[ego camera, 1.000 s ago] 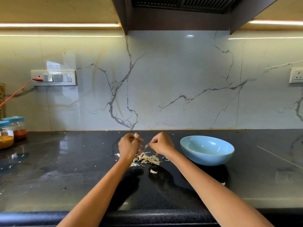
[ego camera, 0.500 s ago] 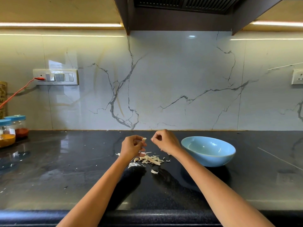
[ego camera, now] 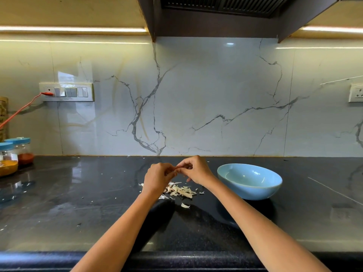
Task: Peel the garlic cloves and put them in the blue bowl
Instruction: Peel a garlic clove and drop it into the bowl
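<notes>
A white marble-look backsplash (ego camera: 196,99) with grey veins fills the back of the kitchen, under a dark extractor hood (ego camera: 225,14) and warm strip lights. Below it runs a glossy black countertop (ego camera: 78,203), speckled with small white flecks. On the wall at left sits a switch panel (ego camera: 65,92) with a red cable (ego camera: 21,108) plugged in; a socket (ego camera: 356,93) sits at the far right. Two blue-lidded spice jars (ego camera: 13,156) stand at the counter's left edge.

The blue bowl (ego camera: 249,181) rests on the counter just right of the hands, upright; what it holds cannot be told from here. A loose heap of pale garlic skins (ego camera: 181,190) lies on the counter beneath and between the hands.

The left hand (ego camera: 158,178) and right hand (ego camera: 195,169) meet above the skins, fingertips touching. Both have fingers curled and pinched together on a garlic clove (ego camera: 175,169), of which only a sliver shows between the fingertips. Its shape, long axis and direction cannot be told.
</notes>
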